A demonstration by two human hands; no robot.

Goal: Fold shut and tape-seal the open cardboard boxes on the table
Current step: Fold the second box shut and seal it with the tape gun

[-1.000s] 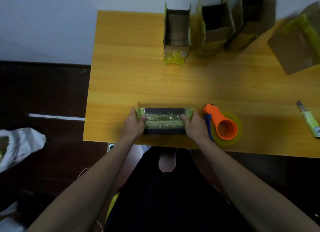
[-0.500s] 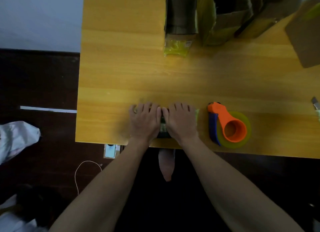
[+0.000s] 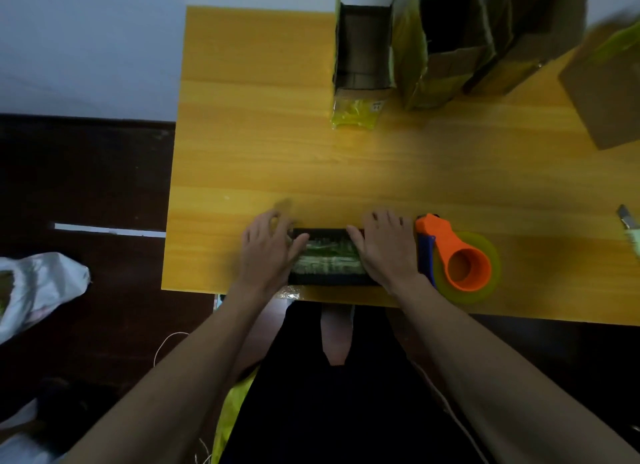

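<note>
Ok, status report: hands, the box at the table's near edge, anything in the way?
Left hand and right hand open, pressing ends of dark taped box. Orange tape dispenser beside right hand.

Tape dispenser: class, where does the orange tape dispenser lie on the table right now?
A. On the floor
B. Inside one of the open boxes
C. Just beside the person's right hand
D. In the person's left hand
C: the orange tape dispenser lies flat on the table next to the right hand, held by neither hand.
</note>
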